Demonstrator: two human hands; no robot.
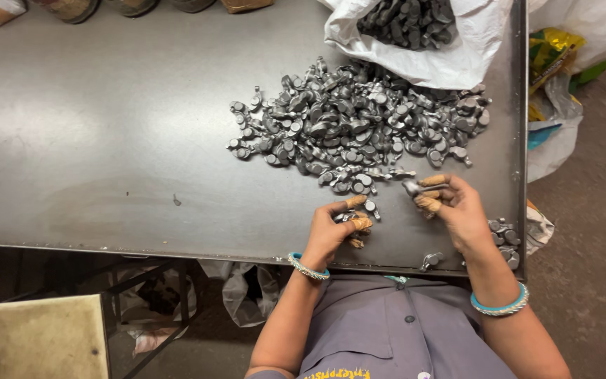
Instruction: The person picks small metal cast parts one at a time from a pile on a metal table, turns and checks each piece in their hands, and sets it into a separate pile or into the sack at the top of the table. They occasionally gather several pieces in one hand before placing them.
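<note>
Grey metal worktop (106,126) fills most of the view, pretty scuffed and dull, with a concrete floor showing on the right side and a square stool (45,337) down in the lower left corner. Up top there's a white sack (450,60) slumped open on the worktop with dark metal parts inside it, and right below its mouth a big heap of small metal parts (359,126) spreads out across the middle-right of the surface, all silvery grey with round knobby ends. A few more bags (554,105) sit off the right edge on the floor. A small cluster of the same parts (505,238) lies near the right front corner, just beside the right wrist, and one lone part (431,260) sits at the front edge. The person wears a grey buttoned shirt and teal bangles on both wrists. Left hand (331,231) is curled, its taped fingers (356,201) closed around a couple of parts at the near edge of the heap. Right hand (457,207) has its taped fingers pinched on a single metal part (411,187), held just above the worktop by the heap's front edge.
</note>
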